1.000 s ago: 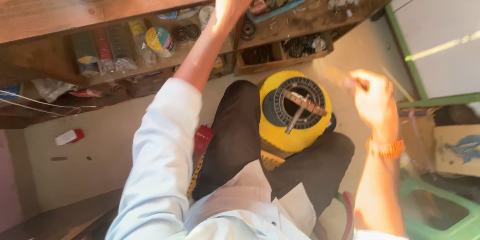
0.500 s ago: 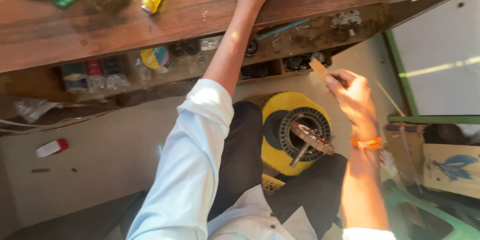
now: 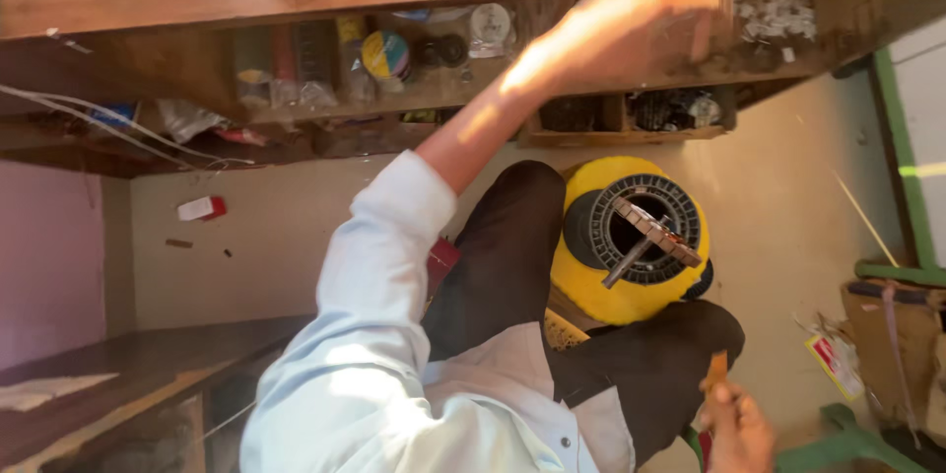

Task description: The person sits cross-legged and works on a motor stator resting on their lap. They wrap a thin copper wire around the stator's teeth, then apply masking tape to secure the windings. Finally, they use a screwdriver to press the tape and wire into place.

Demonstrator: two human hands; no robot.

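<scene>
Motor [image 3: 631, 241] sits unopened on my lap; left hand [image 3: 631, 15] reaches loosely toward the shelf [image 3: 414, 99], right hand [image 3: 734, 429] pinches a small brown stick [image 3: 716, 371].

Tape rolls [image 3: 386, 54] line the wooden shelf [image 3: 414, 99].

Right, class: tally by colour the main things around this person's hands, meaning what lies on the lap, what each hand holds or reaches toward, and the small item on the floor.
Yellow: 1, the round motor housing on the lap
Brown: 2, the small stick in the right hand and the wooden shelf by the left hand
Red and white: 1, the small box on the floor
Total: 4
</scene>
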